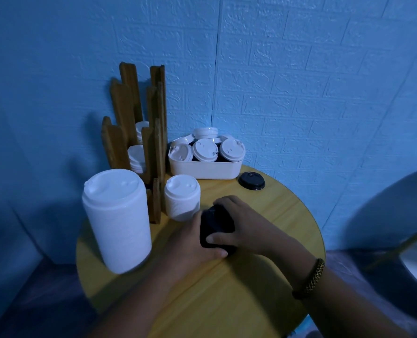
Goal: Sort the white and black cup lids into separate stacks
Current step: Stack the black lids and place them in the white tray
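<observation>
A stack of black lids (pixel 216 223) stands in the middle of the round wooden table (pixel 263 276). My left hand (pixel 192 242) grips it from the left and front, and my right hand (pixel 241 223) wraps it from the right. A tall stack of white lids (pixel 118 220) stands at the near left, and a shorter white stack (pixel 182 197) stands behind it. One loose black lid (pixel 251 181) lies at the back right. A white bin (pixel 203 170) at the back holds several mixed white and black lids (pixel 205 150).
A wooden slotted lid holder (pixel 151 132) stands at the back left against the blue brick-pattern wall, with white lids in its slots. A dark round chair edge (pixel 397 215) sits off the table's right side. My right wrist wears a braided bracelet (pixel 312 279).
</observation>
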Demonstrator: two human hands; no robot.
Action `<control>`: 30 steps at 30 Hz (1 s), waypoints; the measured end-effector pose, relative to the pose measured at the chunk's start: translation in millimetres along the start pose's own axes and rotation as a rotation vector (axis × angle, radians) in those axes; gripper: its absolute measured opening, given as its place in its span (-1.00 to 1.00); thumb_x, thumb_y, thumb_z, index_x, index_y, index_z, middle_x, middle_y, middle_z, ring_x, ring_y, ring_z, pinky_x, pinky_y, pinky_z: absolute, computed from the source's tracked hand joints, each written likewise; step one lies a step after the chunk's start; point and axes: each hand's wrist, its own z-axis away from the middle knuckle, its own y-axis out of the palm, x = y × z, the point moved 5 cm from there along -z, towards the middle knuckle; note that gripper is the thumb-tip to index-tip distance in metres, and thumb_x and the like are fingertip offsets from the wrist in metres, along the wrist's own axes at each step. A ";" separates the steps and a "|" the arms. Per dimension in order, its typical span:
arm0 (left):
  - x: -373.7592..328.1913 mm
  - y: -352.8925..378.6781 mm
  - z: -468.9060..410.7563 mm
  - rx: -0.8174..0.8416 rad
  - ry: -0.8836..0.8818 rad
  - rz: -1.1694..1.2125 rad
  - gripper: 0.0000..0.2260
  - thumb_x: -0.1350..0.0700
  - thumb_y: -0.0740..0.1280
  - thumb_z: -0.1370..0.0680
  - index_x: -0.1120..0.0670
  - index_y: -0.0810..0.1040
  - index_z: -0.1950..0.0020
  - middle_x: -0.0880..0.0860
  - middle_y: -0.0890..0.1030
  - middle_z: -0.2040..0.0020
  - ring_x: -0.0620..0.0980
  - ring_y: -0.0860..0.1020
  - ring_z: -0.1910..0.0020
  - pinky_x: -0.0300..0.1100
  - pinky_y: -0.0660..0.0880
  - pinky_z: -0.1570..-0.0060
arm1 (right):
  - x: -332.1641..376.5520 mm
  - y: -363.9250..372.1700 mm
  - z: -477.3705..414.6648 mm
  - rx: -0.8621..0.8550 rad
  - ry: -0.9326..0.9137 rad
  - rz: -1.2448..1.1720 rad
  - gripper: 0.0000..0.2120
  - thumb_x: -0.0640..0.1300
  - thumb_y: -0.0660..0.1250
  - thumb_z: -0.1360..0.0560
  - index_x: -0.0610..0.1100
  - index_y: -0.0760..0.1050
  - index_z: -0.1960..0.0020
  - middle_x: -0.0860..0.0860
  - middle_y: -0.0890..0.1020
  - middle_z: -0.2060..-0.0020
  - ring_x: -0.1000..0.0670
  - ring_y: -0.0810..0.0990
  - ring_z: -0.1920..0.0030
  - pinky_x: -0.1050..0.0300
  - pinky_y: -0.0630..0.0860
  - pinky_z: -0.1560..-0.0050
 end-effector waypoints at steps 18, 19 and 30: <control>4.5 4.4 -4.1 -0.002 0.047 -0.033 -0.05 -0.17 0.58 -0.39 -0.24 0.02 -0.58 -0.09 0.37 -0.50 -0.04 0.41 -0.41 -0.01 0.50 -0.33 | 4.6 16.3 0.6 -0.068 0.148 0.088 -0.25 0.35 0.33 -0.40 0.11 0.21 -0.49 0.12 0.39 -0.34 0.02 0.45 -0.25 -0.06 0.49 -0.22; 4.1 4.1 -3.6 -0.003 0.054 -0.026 -0.06 -0.16 0.58 -0.40 -0.25 0.03 -0.58 -0.10 0.38 -0.50 -0.05 0.41 -0.42 -0.02 0.49 -0.33 | 3.6 16.1 0.6 -0.042 0.135 0.056 -0.24 0.38 0.33 -0.39 0.11 0.23 -0.48 0.12 0.40 -0.32 0.03 0.45 -0.24 -0.03 0.48 -0.23; 7.1 4.8 -4.2 -0.032 0.058 -0.003 -0.15 -0.16 0.57 -0.41 -0.29 0.12 -0.54 -0.22 0.35 -0.48 -0.19 0.32 -0.41 -0.15 0.40 -0.33 | -132.0 -13.0 -70.2 0.010 0.366 0.338 -0.48 0.12 0.01 -0.68 -0.07 0.14 -0.57 -0.04 0.07 -0.60 -0.12 -0.03 -0.60 -0.30 0.14 -0.47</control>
